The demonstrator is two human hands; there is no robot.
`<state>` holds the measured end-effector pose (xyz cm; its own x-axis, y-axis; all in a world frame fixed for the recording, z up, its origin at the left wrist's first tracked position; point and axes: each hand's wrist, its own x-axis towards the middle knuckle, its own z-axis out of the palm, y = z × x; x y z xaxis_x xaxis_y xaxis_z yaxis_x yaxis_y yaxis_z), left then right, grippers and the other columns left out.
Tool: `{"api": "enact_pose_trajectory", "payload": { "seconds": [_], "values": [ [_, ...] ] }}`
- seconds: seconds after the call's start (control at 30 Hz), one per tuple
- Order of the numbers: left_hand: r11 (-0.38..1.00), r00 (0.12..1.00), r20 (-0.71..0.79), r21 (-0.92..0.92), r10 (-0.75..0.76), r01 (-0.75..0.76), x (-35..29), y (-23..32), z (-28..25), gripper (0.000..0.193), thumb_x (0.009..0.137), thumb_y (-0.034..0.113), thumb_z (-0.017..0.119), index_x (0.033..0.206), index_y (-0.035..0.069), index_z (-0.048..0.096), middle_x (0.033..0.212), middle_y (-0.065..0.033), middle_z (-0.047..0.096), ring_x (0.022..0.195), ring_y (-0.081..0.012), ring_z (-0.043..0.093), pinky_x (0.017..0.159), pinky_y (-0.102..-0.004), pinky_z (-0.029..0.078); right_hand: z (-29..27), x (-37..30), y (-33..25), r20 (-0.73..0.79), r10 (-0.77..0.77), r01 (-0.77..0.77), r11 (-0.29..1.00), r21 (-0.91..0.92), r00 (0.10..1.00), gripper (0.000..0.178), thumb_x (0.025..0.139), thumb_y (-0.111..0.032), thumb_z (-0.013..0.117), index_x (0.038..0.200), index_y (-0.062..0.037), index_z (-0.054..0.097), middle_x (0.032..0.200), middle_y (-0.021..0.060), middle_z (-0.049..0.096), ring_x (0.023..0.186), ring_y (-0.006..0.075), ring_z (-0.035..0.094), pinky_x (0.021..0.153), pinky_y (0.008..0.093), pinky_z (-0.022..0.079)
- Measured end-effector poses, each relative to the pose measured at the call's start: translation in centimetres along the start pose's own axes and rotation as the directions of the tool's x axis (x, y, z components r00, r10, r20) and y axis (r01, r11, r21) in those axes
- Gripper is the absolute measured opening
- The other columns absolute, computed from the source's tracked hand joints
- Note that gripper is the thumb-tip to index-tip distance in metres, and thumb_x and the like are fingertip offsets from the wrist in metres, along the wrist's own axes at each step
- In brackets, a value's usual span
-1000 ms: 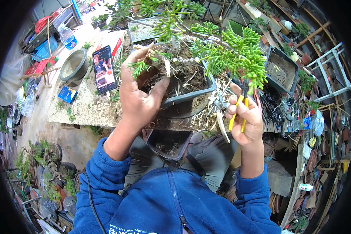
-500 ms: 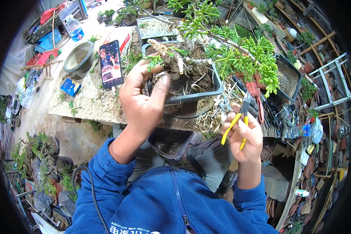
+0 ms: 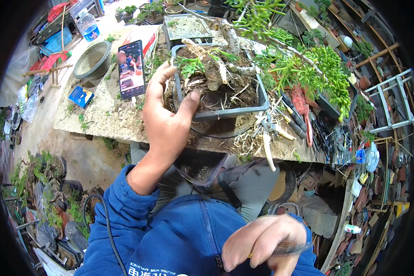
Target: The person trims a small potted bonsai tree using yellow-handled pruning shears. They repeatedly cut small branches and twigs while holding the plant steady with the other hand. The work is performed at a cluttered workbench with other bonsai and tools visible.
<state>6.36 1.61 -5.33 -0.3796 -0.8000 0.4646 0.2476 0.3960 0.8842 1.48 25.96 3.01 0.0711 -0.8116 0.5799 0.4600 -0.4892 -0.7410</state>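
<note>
My left hand (image 3: 166,115) is open at the left side of a grey-blue rectangular pot (image 3: 230,112). Its fingers lie along the outer wall and the thumb reaches over the near rim. A juniper with a gnarled trunk (image 3: 213,76), cut pale stubs and exposed roots sits in the soil there, its green foliage (image 3: 324,80) spreading to the right. Close to my chest, my right hand (image 3: 267,241) is curled and partly blurred. A speck of yellow and a dark blurred shape show at its fingers, matching the yellow-handled pliers seen earlier, though mostly hidden.
Pale-handled cutters (image 3: 267,138) overhang the table's front edge among root trimmings. Dark-handled tools (image 3: 293,115) lie to their right. Left of the pot are a phone (image 3: 131,69), a round pot (image 3: 93,62) and a small blue box (image 3: 81,96). A water bottle (image 3: 88,25) stands behind.
My right hand has dropped from beside the pot to my chest with the pliers. My left fingers have come away from the stubs and spread. The pot and juniper appear shifted slightly right.
</note>
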Motion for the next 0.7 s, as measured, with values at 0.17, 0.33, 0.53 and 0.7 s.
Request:
{"api": "enact_pose_trajectory", "payload": {
  "seconds": [0.17,0.33,0.53,0.7],
  "values": [
    [0.949,0.971,0.088,-0.209,-0.221,0.235,-0.4,-0.1,0.4,0.071,0.092,0.001,0.073,0.155,-0.012,0.043,0.134,-0.0151,0.068,0.112,-0.0162,0.067,0.099,-0.03,0.053,2.0,0.2,2.4,-0.126,0.034,-0.028,0.998,0.048,0.992,0.082,0.063,-0.037,0.106,0.119,0.0057,0.063,0.107,0.0244,0.071,0.091,0.0359,0.074,0.077,0.0442,0.06],
    [0.923,0.959,0.116,-0.265,-0.258,0.28,1.5,-0.1,-0.2,0.069,0.085,-0.007,0.065,0.151,-0.016,0.049,0.121,-0.0106,0.074,0.103,-0.0131,0.068,0.092,-0.0276,0.055,1.7,0.4,1.2,-0.085,0.057,-0.06,0.998,-0.034,0.995,0.083,0.064,-0.039,0.106,0.12,0.0063,0.065,0.113,0.0243,0.07,0.096,0.0348,0.074,0.082,0.0421,0.061],
    [0.916,0.925,0.183,-0.169,-0.334,0.364,4.5,-0.3,-1.5,0.057,0.074,-0.012,0.058,0.131,-0.011,0.056,0.107,-0.0104,0.072,0.084,-0.0116,0.065,0.073,-0.0253,0.05,1.4,-0.4,0.0,-0.215,0.139,-0.172,0.975,-0.141,0.967,0.049,0.081,-0.011,0.095,0.119,0.0036,0.067,0.109,0.0243,0.073,0.1,0.0389,0.075,0.088,0.0471,0.061],
    [0.998,0.954,0.295,0.052,-0.058,0.045,7.3,-4.2,-3.3,0.008,0.083,0.002,0.069,0.09,0.004,0.073,0.081,-0.0092,0.069,0.073,-0.0198,0.063,0.068,-0.0365,0.049,-1.3,-1.0,0.4,-0.403,0.147,-0.204,0.974,-0.101,0.903,0.035,0.08,0.006,0.09,0.109,0.0089,0.07,0.103,0.0214,0.073,0.084,0.0247,0.079,0.075,0.0327,0.063]
  ]
}}
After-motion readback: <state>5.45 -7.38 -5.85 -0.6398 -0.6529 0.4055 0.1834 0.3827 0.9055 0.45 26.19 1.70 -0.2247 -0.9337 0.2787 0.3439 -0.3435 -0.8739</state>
